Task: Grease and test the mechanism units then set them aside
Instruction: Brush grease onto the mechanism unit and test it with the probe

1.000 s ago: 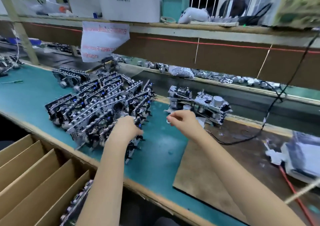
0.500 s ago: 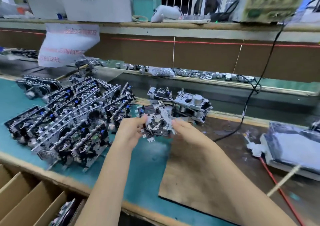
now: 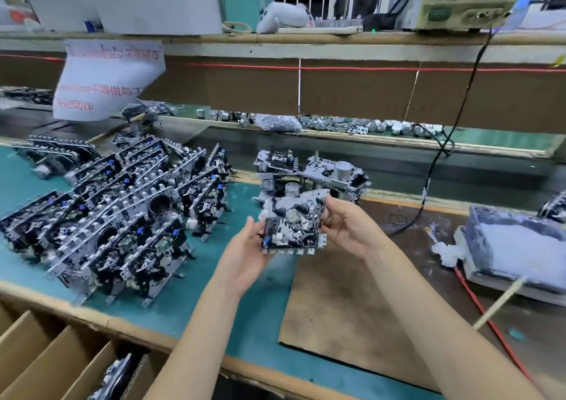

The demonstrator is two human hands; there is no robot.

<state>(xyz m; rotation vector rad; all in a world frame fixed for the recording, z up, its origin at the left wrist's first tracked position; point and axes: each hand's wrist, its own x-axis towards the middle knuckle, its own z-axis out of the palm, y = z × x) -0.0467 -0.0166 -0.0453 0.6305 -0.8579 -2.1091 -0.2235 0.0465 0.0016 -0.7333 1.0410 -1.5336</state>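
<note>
Over the bench (image 3: 232,332), both hands cradle a unit (image 3: 292,223).

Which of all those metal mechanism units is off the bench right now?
The grey metal mechanism unit gripped between both hands, above the green mat; the others rest there.

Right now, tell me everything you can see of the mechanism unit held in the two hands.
The mechanism unit is a flat, roughly rectangular assembly of silvery metal plate with black and white parts and a small blue piece near its lower left corner. A row of light tabs lines its near edge. It is lifted off the bench, tilted with its face toward the camera. The left hand cups its left edge and the right hand its right edge. Finer detail is blurred.
</note>
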